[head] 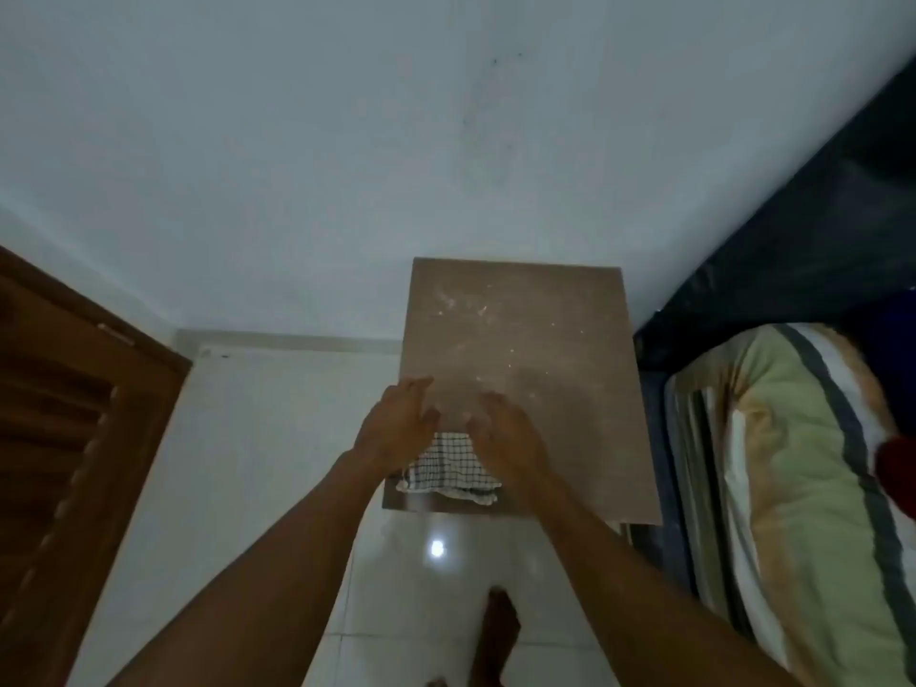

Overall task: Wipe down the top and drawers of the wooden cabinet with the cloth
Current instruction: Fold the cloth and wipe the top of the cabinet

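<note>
Head view: A person stands over a wooden cabinet point(545, 339) set against a pale, matte wall point(347, 166), both bare arms stretched out over its flat rectangular top. The brown top has a dull, smooth finish streaked with whitish smears and specks, thickest towards the far left corner. A white cloth point(446, 466) with a fine dark grid check lies crumpled at the near left edge of the top, its soft folds bunched between the two wrists. The left hand point(394, 428) hovers over the cloth's far left corner and the cabinet's left edge, its fingers straight and close together, gripping nothing. The right hand point(510, 441) sits just beside it over the cloth's right side, fingers loosely bent and blurred at the tips; whether they touch the wood cannot be told. Below the cabinet, glossy white floor tiles point(396, 587) throw back a round spot of light, and a bare foot point(498, 632) rests on them. A panelled brown wooden door point(74, 414) fills the left edge. On the right lies a plump pillow point(803, 463) in pale green, cream and tan fabric with dark grey stripes, next to a dark panel point(793, 215)
</note>
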